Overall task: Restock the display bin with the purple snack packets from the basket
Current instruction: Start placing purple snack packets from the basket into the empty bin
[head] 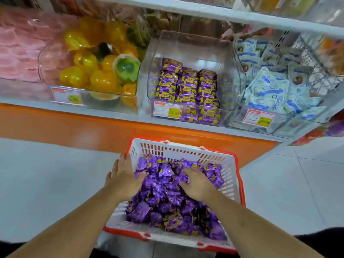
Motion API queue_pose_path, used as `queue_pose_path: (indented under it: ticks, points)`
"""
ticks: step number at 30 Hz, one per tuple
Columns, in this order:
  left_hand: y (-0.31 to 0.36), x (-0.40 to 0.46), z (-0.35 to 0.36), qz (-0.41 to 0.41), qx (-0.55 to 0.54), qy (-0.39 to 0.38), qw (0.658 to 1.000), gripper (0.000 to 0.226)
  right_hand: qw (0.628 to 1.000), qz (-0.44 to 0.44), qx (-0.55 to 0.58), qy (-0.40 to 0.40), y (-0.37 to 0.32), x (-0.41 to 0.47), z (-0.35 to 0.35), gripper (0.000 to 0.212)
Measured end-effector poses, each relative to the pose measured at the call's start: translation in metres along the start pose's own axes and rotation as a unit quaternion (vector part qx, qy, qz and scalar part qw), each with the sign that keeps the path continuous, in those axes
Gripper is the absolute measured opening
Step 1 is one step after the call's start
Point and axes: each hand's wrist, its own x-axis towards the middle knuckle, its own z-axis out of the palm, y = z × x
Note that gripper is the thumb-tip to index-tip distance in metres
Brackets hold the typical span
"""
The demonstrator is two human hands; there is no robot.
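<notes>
The packets (pixel 167 194) fill most of the basket (pixel 233 185), a loose purple-and-yellow heap; more of them sit in neat rows in the bin (pixel 188 49) on the shelf (pixel 119 113) above, approx half full. We judge them light, soft-wrapped and crinkly, foil likely slick, so they'd slide off each other & spill from a loose handful. Best hold, we think: scoop from both sides, palms under a clump, squeeze inward, not pinch single ones.

Our left hand (pixel 123 180) lies at the heap's left edge by the basket wall, fingers mostly straight, tips pushed into the packets. Right hand (pixel 195 184) is on top of the heap, fingers bent down among the wrappers; can't tell if it has hold of any yet.

Writing: packets carry a red-and-yellow logo, too small to read. The tag (pixel 167 109) on the bin front has a yellow price patch, digits blurred, maybe ending "00". Left, a bin w/ yellow jelly cups (pixel 87 75); right, white-blue sachets (pixel 270 88), print unreadable. Basket sits on the floor (pixel 46 174).
</notes>
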Motion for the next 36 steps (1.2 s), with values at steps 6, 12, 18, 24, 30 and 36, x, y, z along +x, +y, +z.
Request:
queue_pose_path:
  ticks: [6, 12, 18, 24, 30, 36]
  points:
    - [0.007, 0.008, 0.023, -0.037, 0.037, -0.002, 0.999, 0.105, 0.998, 0.049, 0.016, -0.035, 0.000, 0.040, 0.033, 0.060]
    - [0.011, 0.010, 0.022, -0.050, 0.054, -0.014, 0.997, 0.108, 0.994, 0.083, 0.057, 0.029, -0.010, 0.049, 0.047, 0.039]
    - [0.015, 0.005, 0.013, -0.062, 0.031, -0.034, 0.997, 0.105, 0.988, 0.059, 0.098, 0.102, -0.010, 0.034, 0.023, 0.021]
    - [0.044, -0.012, -0.029, -0.046, 0.064, -0.024, 0.997, 0.081, 0.983, -0.079, 0.113, 0.124, -0.041, -0.014, -0.060, 0.009]
    - [0.106, -0.049, -0.113, 0.147, -0.111, 0.023, 0.983, 0.053, 0.948, -0.224, 0.131, 0.184, -0.078, -0.083, -0.142, 0.031]
    - [0.120, -0.094, -0.177, 0.240, -0.368, -0.011, 0.898, 0.016, 0.901, -0.297, 0.203, 0.242, -0.087, -0.130, -0.183, 0.047]
